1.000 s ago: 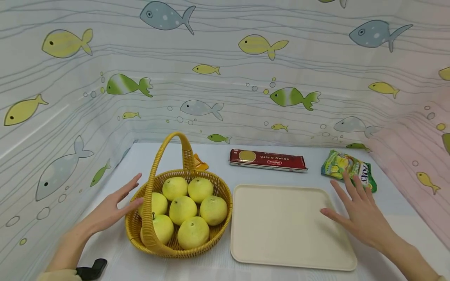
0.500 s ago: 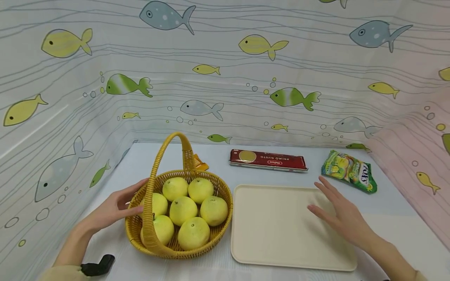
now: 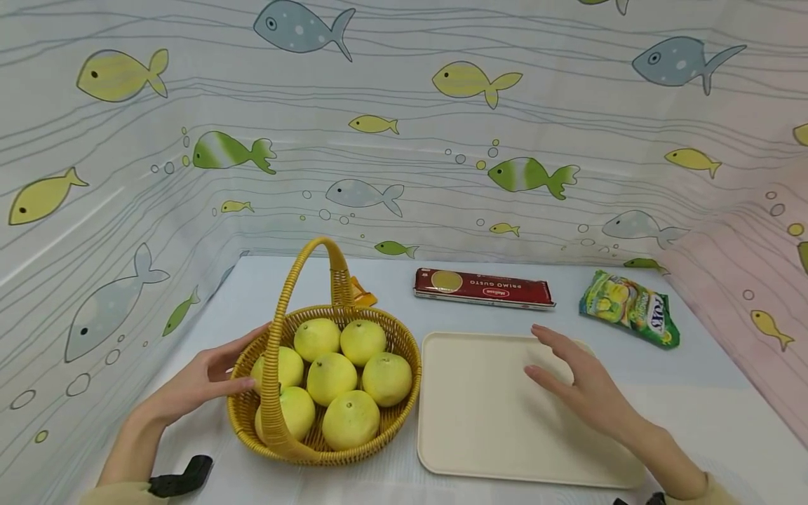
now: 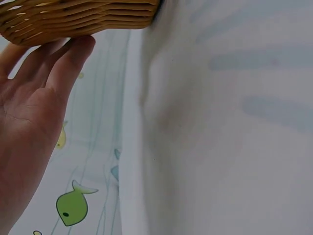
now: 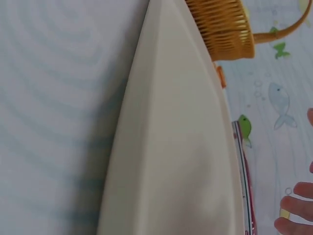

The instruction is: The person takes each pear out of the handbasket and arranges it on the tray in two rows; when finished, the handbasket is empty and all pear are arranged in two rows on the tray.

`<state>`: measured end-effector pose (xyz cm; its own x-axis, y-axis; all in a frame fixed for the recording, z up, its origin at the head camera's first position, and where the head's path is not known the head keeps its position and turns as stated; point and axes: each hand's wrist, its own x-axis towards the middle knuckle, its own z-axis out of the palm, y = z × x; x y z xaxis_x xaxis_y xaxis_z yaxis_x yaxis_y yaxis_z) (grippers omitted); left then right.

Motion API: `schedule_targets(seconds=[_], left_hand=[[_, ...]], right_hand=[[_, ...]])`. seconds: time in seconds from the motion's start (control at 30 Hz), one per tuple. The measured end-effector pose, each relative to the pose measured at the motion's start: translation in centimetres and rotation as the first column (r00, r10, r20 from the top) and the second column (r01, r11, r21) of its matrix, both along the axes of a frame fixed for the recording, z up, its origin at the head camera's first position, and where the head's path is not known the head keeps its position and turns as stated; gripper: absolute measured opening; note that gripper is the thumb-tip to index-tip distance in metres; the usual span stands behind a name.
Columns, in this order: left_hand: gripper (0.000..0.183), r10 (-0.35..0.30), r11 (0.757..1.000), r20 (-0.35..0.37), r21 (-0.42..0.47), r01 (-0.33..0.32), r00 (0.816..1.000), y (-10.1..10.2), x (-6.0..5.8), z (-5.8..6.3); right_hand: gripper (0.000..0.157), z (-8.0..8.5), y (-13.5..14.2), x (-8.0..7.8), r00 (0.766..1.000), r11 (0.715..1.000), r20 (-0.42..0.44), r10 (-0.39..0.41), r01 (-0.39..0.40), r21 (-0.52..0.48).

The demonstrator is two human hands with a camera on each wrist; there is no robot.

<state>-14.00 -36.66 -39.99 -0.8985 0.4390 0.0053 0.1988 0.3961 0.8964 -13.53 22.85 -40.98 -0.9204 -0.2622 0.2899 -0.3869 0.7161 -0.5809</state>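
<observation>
A yellow wicker basket with a tall arched handle stands left of centre in the head view, filled with several round yellow-green fruits. My left hand holds its left side, the thumb over the rim and the fingers against the outside. In the left wrist view the fingers touch the woven wall, and the thumb is hidden. Over the right part of a flat cream tray hovers my right hand, fingers extended and holding nothing. Only some fingertips of it show in the right wrist view.
Behind the tray lies a long dark red packet. A green and yellow candy bag is at the back right. Part of a small orange item shows behind the basket. Fish-patterned cloth walls enclose the white table.
My left hand has come in from beside the basket to its rim and taken hold. The right hand has moved left and lower over the tray, away from the candy bag.
</observation>
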Motion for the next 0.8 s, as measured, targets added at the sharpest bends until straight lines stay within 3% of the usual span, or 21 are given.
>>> schedule_targets(seconds=[0.13,0.47,0.8], left_hand=[[0.076,-0.007,1.0,0.004,-0.007,0.007,1.0,-0.1,-0.1,-0.1],[0.077,-0.005,1.0,0.012,0.01,0.005,1.0,-0.2,-0.5,-0.5],[0.077,-0.005,1.0,0.008,0.021,0.005,1.0,-0.4,-0.4,-0.8]], right_hand=[[0.061,0.2,-1.4,-0.4,0.999,0.999,-0.027,0.033,-0.034,-0.034],[0.057,0.9,-5.6,-1.1,0.992,0.979,0.012,0.124,-0.12,-0.165],[0.063,2.2,-10.0,-2.0,0.964,0.94,-0.002,0.266,-0.26,-0.219]])
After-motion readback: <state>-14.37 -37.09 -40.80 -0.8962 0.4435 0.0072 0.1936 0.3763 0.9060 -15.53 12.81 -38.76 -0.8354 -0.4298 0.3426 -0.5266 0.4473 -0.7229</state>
